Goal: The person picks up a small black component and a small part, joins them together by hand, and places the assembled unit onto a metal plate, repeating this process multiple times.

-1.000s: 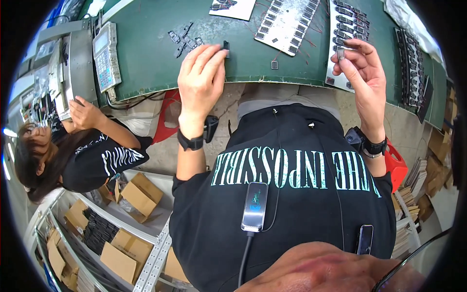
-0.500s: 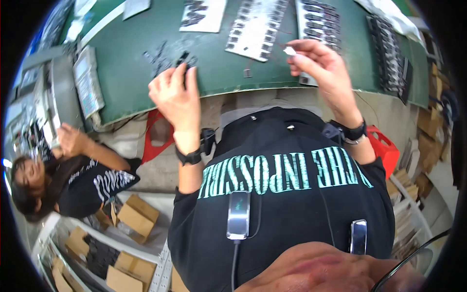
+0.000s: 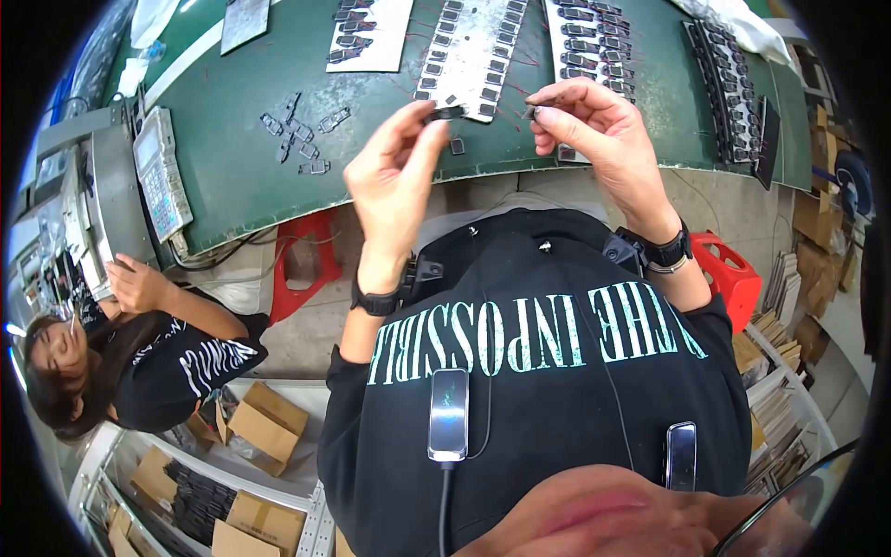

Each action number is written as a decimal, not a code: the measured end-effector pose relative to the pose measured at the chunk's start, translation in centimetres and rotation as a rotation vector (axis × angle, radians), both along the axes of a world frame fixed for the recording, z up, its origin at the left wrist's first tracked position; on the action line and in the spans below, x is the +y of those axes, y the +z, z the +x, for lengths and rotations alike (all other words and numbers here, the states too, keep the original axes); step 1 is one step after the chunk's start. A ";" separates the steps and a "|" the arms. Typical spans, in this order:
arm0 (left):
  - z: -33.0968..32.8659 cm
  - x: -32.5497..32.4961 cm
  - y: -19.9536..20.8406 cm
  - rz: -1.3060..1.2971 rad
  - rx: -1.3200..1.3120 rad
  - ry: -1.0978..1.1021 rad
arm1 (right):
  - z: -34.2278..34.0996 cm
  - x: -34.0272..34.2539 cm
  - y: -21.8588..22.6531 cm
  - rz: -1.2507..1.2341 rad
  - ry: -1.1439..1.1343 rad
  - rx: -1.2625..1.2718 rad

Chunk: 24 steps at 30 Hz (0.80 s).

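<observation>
Your left hand [image 3: 392, 186]: thumb and index finger grasping a black part [image 3: 445, 113], held above the table [image 3: 237, 190] at the near end of the middle board [image 3: 471, 56]. Your right hand [image 3: 605, 132]: thumb and index pinched on a small piece [image 3: 532, 110], too small to make out; other fingers curled loosely. Both hands raised, well apart, black part left of the piece.

A lone square part [image 3: 457, 147] lies on the table near its near edge, just right of your left thumb. Loose dark parts [image 3: 299, 131] lie scattered to the left. Middle board: square parts in two rows, thin red wires alongside. Left board [image 3: 392, 37] also bears dark parts; so does the right board [image 3: 554, 46], beyond your right hand. Far left: a keypad unit [image 3: 162, 176].
</observation>
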<state>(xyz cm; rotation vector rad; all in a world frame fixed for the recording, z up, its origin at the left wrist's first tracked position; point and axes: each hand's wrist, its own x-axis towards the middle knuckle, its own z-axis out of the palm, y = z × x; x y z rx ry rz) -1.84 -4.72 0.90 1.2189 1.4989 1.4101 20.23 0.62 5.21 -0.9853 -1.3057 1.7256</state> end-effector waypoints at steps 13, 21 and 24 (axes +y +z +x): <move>3.3 -0.3 0.2 -0.038 -0.300 -0.163 | -1.5 -0.6 -0.6 0.125 -0.055 -0.046; 3.3 -0.4 -0.3 -0.071 -0.275 -0.205 | -1.3 -0.6 -1.3 0.108 0.014 -0.105; 3.2 -0.2 -0.1 -0.078 -0.322 -0.209 | -1.3 -0.4 -0.9 0.101 0.002 -0.157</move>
